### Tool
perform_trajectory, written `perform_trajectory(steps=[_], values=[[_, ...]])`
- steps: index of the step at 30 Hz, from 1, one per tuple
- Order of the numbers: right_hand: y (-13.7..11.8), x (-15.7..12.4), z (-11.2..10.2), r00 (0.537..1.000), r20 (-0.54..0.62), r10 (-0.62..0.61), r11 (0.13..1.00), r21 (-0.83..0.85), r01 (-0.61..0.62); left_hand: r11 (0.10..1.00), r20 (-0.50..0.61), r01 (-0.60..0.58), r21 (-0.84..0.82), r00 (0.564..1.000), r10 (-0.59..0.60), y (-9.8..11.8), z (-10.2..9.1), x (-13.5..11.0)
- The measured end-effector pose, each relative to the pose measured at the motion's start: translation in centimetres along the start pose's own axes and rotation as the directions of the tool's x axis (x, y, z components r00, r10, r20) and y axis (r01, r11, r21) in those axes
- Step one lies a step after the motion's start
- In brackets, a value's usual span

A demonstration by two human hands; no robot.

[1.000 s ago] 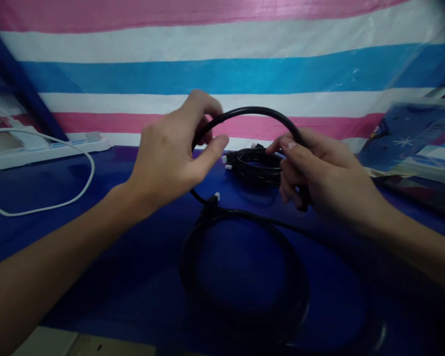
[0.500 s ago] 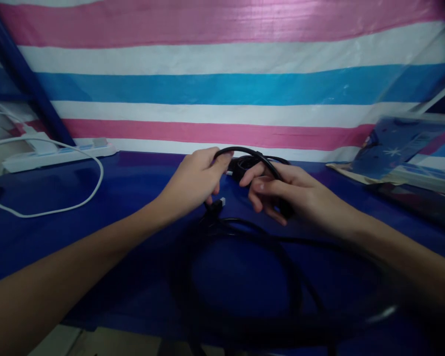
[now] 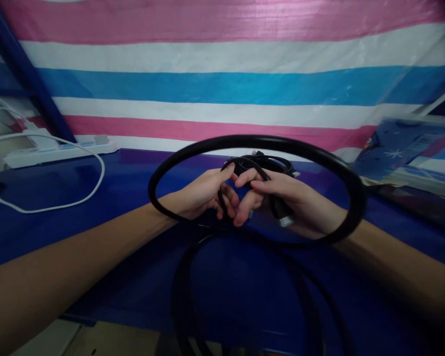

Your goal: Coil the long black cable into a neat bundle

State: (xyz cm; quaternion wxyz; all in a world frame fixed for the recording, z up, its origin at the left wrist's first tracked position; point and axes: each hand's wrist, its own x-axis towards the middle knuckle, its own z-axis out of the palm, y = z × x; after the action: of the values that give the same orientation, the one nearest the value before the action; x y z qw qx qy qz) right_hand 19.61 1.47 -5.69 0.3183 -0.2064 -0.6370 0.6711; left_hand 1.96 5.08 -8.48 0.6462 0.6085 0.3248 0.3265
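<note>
Evidently, the blue surface (image 3: pixel 129 174) lies under the black cable (image 3: pixel 255 142), whose lower loops are too dark to trace with certainty. The step in hand looks like looping it; the next move probably calls for a steady pinch on the strand. Framed by the cable's raised loop, the hands face each other, fingertips close: the left hand (image 3: pixel 207 190) pinches a strand narrowly, and the right hand (image 3: pixel 292 193) grips with curled fingers, the cable's plug (image 3: pixel 284 217) below its thumb.
</note>
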Motion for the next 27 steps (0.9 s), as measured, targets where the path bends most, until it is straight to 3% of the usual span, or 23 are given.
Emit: perform_trajectory(steps=[7,12,16,20,24,27], values=[[-0.9,-0.6,0.4,0.998,-0.003,0.063,0.998,-0.004,-0.063,0.995,0.006,-0.086,0.042,0.996,0.086,0.6,0.2,-0.2],[-1.1,-0.5,0.1,0.994,-0.073,0.08,0.997,0.012,-0.079,1.0,-0.033,-0.006,-0.013,0.999,0.005,0.6,-0.1,0.2],[-1.2,-1.0,-0.5,0.987,0.056,0.152,0.988,-0.004,-0.152,0.995,0.052,-0.064,0.079,0.997,0.06,1.1,-0.8,0.0],[-1.7,-1.5,-0.4,0.952,0.13,0.278,0.957,0.054,-0.286,0.991,0.081,-0.035,0.132,0.996,0.024,1.7,-1.2,-0.5],[-1.7,-1.7,-0.3,0.973,0.108,0.203,0.975,0.068,-0.211,0.971,0.08,-0.106,0.216,0.993,0.091,1.7,-1.1,-0.5],[-1.6,-1.6,-0.6,0.991,0.012,0.133,0.986,0.1,-0.133,0.95,0.001,-0.117,0.29,0.993,0.122,2.0,-0.8,-0.3]])
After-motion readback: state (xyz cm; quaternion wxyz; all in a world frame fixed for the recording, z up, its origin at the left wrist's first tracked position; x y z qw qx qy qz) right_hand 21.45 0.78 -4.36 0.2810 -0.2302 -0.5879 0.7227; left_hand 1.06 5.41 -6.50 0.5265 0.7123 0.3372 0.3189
